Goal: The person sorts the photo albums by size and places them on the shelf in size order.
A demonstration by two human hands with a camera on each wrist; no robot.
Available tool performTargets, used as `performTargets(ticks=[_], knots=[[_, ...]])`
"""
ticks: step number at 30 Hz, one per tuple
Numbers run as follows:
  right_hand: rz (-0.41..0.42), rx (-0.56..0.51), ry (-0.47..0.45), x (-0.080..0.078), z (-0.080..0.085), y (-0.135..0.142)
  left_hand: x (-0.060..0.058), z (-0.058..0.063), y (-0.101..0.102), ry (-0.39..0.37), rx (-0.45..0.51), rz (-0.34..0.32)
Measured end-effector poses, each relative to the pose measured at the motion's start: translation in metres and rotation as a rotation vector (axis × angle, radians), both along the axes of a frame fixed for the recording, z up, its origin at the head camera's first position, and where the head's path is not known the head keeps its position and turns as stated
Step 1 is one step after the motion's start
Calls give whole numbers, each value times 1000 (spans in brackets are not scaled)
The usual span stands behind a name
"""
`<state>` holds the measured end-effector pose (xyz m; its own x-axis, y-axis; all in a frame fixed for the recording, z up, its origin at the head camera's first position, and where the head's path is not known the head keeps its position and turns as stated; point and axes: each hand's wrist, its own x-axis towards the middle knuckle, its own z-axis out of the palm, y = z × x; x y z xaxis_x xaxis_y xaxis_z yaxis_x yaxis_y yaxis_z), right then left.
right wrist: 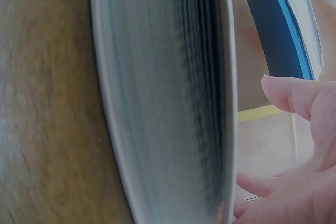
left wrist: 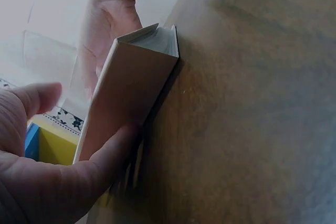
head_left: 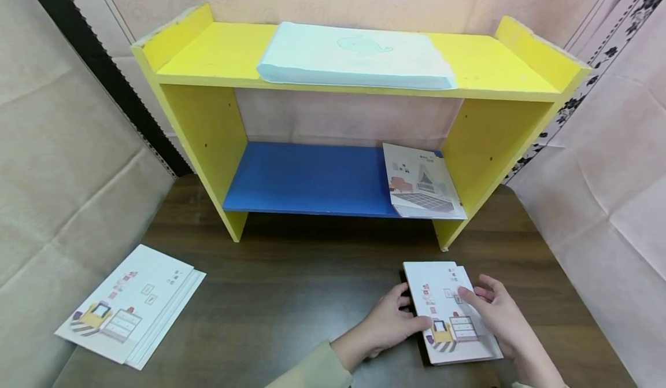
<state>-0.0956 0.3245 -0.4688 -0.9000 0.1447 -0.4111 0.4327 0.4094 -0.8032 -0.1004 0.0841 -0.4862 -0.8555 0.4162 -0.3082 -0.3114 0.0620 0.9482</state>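
A thick book (head_left: 447, 342) with a pale illustrated cover lies on the dark wooden table between my hands. My left hand (head_left: 387, 321) is at its left side, a finger touching the spine (left wrist: 131, 77). The left thumb reaches over the cover's edge and looks raised off it in the left wrist view. My right hand (head_left: 499, 313) is at the book's right side, its thumb apart from the cover in the right wrist view. Page edges (right wrist: 152, 87) between two covers fill the middle of that view. The right fingertips are partly hidden behind the book.
A yellow shelf unit (head_left: 208, 145) with a blue lower board (head_left: 312, 177) stands behind. A booklet (head_left: 424, 183) lies at that board's right end. A folded pale-blue cloth-like item (head_left: 359, 52) covers part of the top. Similar illustrated booklets (head_left: 130, 307) lie at the left.
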Motion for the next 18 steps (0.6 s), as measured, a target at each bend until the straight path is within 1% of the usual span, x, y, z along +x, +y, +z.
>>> performTargets(ticks=[2, 5, 8, 10, 14, 16, 18], knots=[[2, -9, -6, 0, 0, -1, 0, -1, 1, 3, -14, 11], [4, 13, -11, 0, 0, -3, 0, -3, 0, 16, -22, 31], [5, 42, -19, 0, 0, -6, -2, -5, 0, 6, 2, 66], [1, 62, -26, -1, 0, -8, -4, -6, 1, -41, 70, 102], [6, 102, -28, -1, 1, -12, -8, -4, 4, -178, 212, 173], [12, 109, -17, -1, 1, -14, -9, -1, 5, -226, 244, 196], [19, 110, -7, 0, 1, -16, -9, 3, 6, -240, 248, 205]])
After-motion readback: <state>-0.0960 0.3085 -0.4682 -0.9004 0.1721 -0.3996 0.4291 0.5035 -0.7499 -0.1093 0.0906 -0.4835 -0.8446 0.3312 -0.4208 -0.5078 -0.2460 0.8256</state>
